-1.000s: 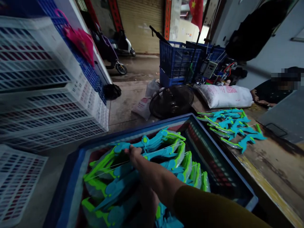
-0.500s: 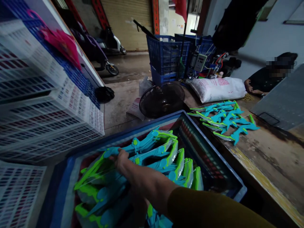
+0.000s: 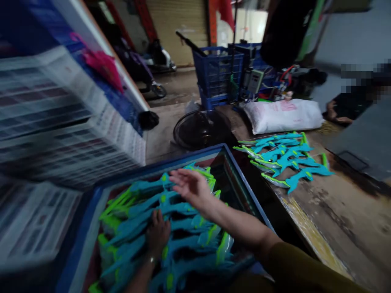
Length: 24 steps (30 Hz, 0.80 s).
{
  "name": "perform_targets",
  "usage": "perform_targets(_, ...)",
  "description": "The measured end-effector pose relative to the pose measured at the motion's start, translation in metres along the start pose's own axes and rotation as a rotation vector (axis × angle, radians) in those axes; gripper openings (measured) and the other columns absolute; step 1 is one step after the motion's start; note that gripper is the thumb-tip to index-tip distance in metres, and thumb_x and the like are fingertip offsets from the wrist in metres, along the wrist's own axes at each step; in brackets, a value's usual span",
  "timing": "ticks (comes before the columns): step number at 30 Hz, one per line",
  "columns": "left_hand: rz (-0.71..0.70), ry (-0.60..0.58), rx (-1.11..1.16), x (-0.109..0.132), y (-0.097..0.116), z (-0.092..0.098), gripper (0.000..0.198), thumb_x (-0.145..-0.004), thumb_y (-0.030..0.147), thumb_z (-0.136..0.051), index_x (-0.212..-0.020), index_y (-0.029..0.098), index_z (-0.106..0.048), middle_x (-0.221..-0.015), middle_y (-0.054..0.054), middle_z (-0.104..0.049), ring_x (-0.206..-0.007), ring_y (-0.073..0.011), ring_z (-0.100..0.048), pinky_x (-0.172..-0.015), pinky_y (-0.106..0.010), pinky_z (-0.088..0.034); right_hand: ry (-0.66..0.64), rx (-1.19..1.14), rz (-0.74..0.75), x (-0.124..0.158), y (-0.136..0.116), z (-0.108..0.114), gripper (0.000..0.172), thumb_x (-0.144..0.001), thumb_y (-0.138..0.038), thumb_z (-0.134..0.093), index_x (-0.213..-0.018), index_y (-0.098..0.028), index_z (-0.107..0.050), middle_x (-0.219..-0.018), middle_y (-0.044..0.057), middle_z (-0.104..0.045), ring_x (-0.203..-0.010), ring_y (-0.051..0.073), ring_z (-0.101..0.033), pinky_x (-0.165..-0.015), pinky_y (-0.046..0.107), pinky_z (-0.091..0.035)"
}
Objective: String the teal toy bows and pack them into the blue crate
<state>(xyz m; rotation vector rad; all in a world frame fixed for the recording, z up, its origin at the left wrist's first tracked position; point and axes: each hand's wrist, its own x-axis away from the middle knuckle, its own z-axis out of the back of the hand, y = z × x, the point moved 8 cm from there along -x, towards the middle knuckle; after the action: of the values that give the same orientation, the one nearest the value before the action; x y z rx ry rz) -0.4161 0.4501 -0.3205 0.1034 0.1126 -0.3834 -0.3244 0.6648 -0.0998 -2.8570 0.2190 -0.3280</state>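
Several turquoise toy bows [image 3: 183, 240] with bright green curved ends lie in overlapping rows inside a blue plastic crate [image 3: 226, 151]. Thin strings run along some of them. My right hand [image 3: 194, 189] is over the far end of the rows, fingers stretched out and nothing held. Lower down, my left hand [image 3: 158, 234] rests palm down on the middle of the bows, its fingers apart and slightly blurred. More toy bows [image 3: 284, 156] of the same colours lie on the table to the right of the crate.
White slatted crates [image 3: 119, 134] are stacked at left. A dark round fan [image 3: 201, 130] stands just beyond the crate. A white sack [image 3: 284, 116] lies behind the table bows, near a person's hands [image 3: 339, 116]. Blue baskets [image 3: 216, 73] stand farther back.
My right hand has let go of a bow at the left end and moved right, fingers opening. My left hand has come into clear view on the bows. The bows now lie in more even rows.
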Motion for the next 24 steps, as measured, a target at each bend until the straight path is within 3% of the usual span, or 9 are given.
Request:
perform_targets(4,0.128,-0.158,-0.043,0.001,0.009,0.003,0.068,-0.104,0.031,-0.037,-0.168,0.009,-0.034,-0.18,-0.02,-0.02,-0.14,-0.0403,-0.058,-0.124,-0.056,-0.04,0.078,0.398,0.171,0.098,-0.08,0.106,0.031,-0.081,-0.039,-0.083,-0.093,-0.013,-0.072,-0.086,0.009,-0.073,-0.067,0.017,-0.064,-0.058,0.025,-0.051)
perform_targets(8,0.322,-0.114,0.006,0.011,0.014,0.012,0.069,-0.106,0.032,-0.036,-0.17,0.007,-0.028,-0.182,-0.021,-0.011,-0.153,-0.0447,-0.042,-0.131,-0.068,-0.026,0.391,0.765,0.282,0.21,-0.139,0.239,0.045,-0.069,-0.054,-0.093,-0.089,-0.018,-0.075,-0.078,0.007,-0.068,-0.068,0.018,-0.061,-0.061,0.027,-0.051)
perform_targets(12,0.416,-0.04,0.064,0.03,0.02,0.01,0.069,-0.108,0.038,-0.036,-0.169,0.005,-0.028,-0.179,-0.024,-0.018,-0.163,-0.0415,-0.026,-0.133,-0.07,-0.021,0.631,0.89,0.239,0.293,-0.166,0.326,0.053,-0.065,-0.064,-0.094,-0.089,-0.021,-0.074,-0.08,0.008,-0.067,-0.065,0.017,-0.057,-0.059,0.028,-0.048)
perform_targets(15,0.455,-0.026,0.056,0.042,0.022,0.006,0.069,-0.109,0.04,-0.033,-0.168,0.004,-0.028,-0.178,-0.027,-0.02,-0.164,-0.0407,-0.023,-0.133,-0.069,-0.022,0.715,0.98,0.197,0.315,-0.175,0.365,0.061,-0.059,-0.07,-0.091,-0.089,-0.02,-0.072,-0.079,0.008,-0.067,-0.061,0.017,-0.055,-0.056,0.028,-0.045)
perform_targets(18,0.47,-0.041,0.048,0.052,0.027,0.006,0.07,-0.109,0.041,-0.029,-0.168,0.002,-0.027,-0.178,-0.028,-0.018,-0.165,-0.0412,-0.021,-0.133,-0.069,-0.023,0.709,1.23,0.249,0.311,-0.196,0.393,0.057,-0.071,-0.071,-0.076,-0.094,-0.02,-0.07,-0.081,0.01,-0.068,-0.067,0.021,-0.06,-0.062,0.032,-0.05)
perform_targets(21,0.457,-0.066,0.066,0.065,0.034,0.005,0.07,-0.109,0.04,-0.028,-0.166,0.0,-0.029,-0.177,-0.029,-0.021,-0.165,-0.0415,-0.022,-0.132,-0.07,-0.022,0.747,1.629,0.487,0.309,-0.237,0.415,0.054,-0.086,-0.063,-0.055,-0.107,-0.016,-0.07,-0.107,0.019,-0.072,-0.095,0.031,-0.069,-0.087,0.045,-0.057)
perform_targets(24,0.438,-0.055,0.07,0.082,0.039,0.001,0.073,-0.108,0.043,-0.029,-0.166,-0.002,-0.027,-0.175,-0.032,-0.022,-0.165,-0.045,-0.021,-0.128,-0.076,-0.025,0.834,2.031,0.607,0.309,-0.269,0.439,0.061,-0.095,-0.054,-0.045,-0.129,-0.009,-0.067,-0.144,0.031,-0.059,-0.135,0.038,-0.057,-0.116,0.053,-0.045)
